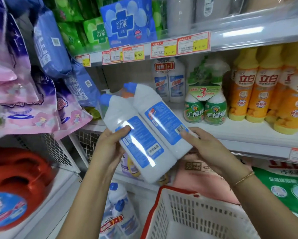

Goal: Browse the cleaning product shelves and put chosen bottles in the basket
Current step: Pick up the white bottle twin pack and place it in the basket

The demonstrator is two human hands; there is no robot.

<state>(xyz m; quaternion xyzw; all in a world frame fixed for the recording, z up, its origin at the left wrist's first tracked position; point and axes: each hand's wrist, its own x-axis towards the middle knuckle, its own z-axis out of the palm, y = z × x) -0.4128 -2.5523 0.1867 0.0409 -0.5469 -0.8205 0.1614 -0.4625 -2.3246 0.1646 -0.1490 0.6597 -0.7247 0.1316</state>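
Observation:
A shrink-wrapped twin pack of white bottles [144, 128] with blue caps and blue back labels is held tilted in front of the shelves, caps pointing up and left. My left hand [108, 144] grips its left side, thumb across the label. My right hand [205, 147] holds the lower right edge, thumb near the barcode. A white basket [188, 213] with a red rim hangs below my right forearm; what shows of its inside holds nothing.
On the shelf [248, 133] behind stand another white twin pack [169, 80], green spray bottles [205, 104] and orange bottles [258, 90]. Pink and blue packets [33, 94] hang at left. Red tubs [19, 178] sit low left. More white bottles [120, 209] stand on the shelf below.

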